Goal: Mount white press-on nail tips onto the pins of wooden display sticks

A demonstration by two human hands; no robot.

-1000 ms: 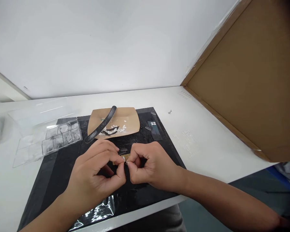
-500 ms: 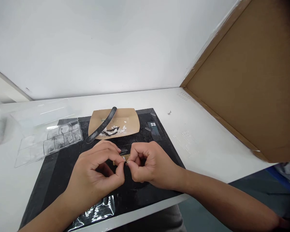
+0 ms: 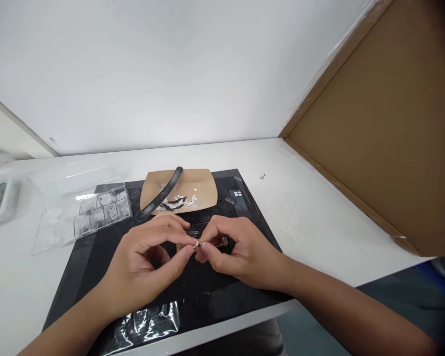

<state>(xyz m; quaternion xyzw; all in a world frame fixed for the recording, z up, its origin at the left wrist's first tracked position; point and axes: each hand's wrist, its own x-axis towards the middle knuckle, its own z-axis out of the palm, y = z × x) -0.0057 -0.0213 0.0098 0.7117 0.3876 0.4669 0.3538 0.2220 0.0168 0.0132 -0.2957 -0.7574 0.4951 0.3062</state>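
Over a black mat point(image 3: 96, 257), my left hand point(image 3: 148, 267) and my right hand point(image 3: 233, 249) meet fingertip to fingertip. Between them they pinch a tiny whitish piece point(image 3: 197, 244); what it is cannot be made out. A small tan item point(image 3: 224, 241) shows behind my right fingers. Just beyond the hands lies a brown paper tray point(image 3: 203, 188) with white crumbs and a dark strip in it. A long black curved file point(image 3: 159, 194) rests across the tray's left side.
A clear plastic compartment box point(image 3: 92, 210) with its lid open sits at the left on the white table point(image 3: 311, 217). A large cardboard panel point(image 3: 385, 123) stands at the right. Crinkled clear film point(image 3: 148, 321) lies at the mat's near edge.
The view has shifted slightly. My fingertips have rearranged around the tiny piece, and the tan item now shows behind my right fingers.
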